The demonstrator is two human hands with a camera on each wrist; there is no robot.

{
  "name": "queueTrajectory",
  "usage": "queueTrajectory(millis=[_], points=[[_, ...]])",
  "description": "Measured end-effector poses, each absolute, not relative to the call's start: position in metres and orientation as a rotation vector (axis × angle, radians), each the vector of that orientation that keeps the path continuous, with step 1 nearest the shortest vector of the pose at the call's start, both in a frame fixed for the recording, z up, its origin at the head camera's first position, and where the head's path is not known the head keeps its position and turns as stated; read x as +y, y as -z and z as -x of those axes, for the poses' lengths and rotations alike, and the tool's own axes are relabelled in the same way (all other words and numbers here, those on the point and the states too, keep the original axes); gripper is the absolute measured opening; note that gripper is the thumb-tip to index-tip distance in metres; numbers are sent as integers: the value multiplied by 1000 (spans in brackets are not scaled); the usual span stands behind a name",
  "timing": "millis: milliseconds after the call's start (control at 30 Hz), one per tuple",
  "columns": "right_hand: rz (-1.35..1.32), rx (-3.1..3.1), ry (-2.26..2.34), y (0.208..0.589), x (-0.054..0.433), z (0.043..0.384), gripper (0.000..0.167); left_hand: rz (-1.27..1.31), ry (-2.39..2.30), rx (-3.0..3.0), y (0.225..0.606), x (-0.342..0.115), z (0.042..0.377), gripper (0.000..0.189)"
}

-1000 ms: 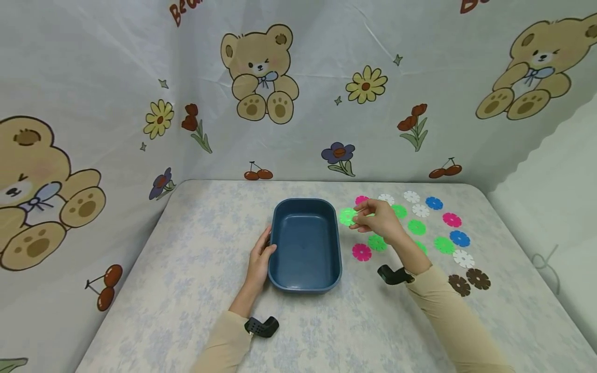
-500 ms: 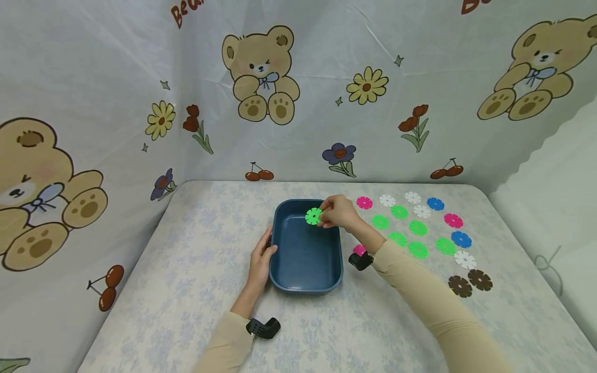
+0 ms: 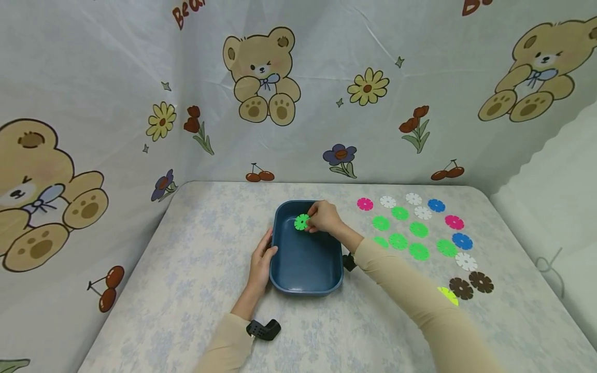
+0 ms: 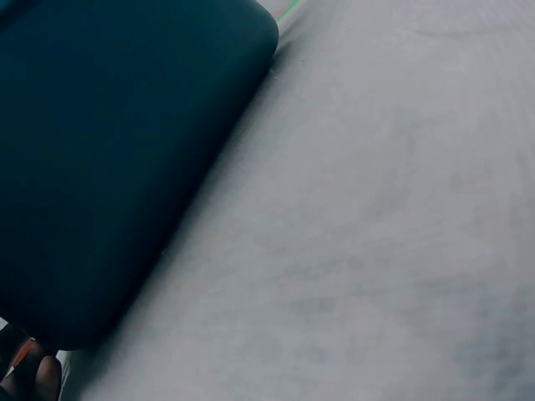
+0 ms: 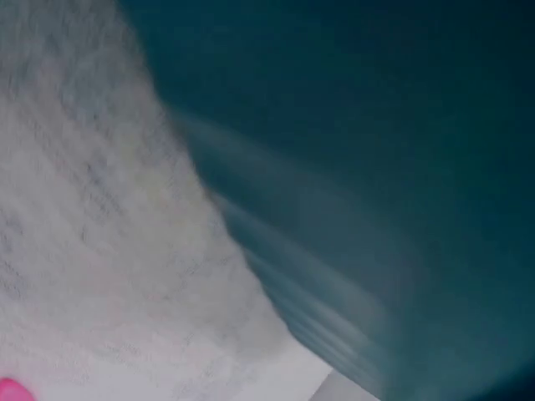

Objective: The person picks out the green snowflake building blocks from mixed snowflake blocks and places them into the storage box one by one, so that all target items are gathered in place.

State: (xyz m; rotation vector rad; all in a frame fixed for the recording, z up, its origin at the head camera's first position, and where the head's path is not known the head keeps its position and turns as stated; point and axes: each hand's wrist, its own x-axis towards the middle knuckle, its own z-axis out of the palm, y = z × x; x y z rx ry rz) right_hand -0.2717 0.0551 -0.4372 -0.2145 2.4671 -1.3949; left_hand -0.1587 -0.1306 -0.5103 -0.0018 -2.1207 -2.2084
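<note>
A dark blue rectangular plastic bin (image 3: 305, 267) sits on the table at the middle of the head view. My left hand (image 3: 259, 263) holds its left side, thumb at the rim and fingers along the outer wall. My right hand (image 3: 325, 217) is over the far part of the bin and pinches a green notched plastic disc (image 3: 300, 222) by its edge. Bare bin floor shows below the disc. In the left wrist view the bin's wall (image 4: 125, 150) fills the upper left, with fingertips (image 4: 46, 380) at its lower corner. The right wrist view shows the bin (image 5: 351, 167) blurred, the hand hidden.
To the right of the bin lie several flat notched discs: green (image 3: 419, 251), pink (image 3: 365, 204), white (image 3: 466, 261), blue (image 3: 463, 241) and brown (image 3: 461, 288). A yellow disc (image 3: 449, 296) is partly behind the right sleeve (image 3: 410, 290). A bear-printed cloth (image 3: 317, 93) hangs behind the table.
My right hand has picked the green disc up from the table right of the bin and carried it left, then slightly nearer over the bin. The left hand stays on the bin.
</note>
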Motion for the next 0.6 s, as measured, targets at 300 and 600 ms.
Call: queueTrajectory(millis=[300,600], points=[[141,2380,1442,454,48,273,28,3,2209,-2132,509,-131,158,53],[161,2424,1432,461,46,272,26,5,2186,-2146,509,-132,158,53]])
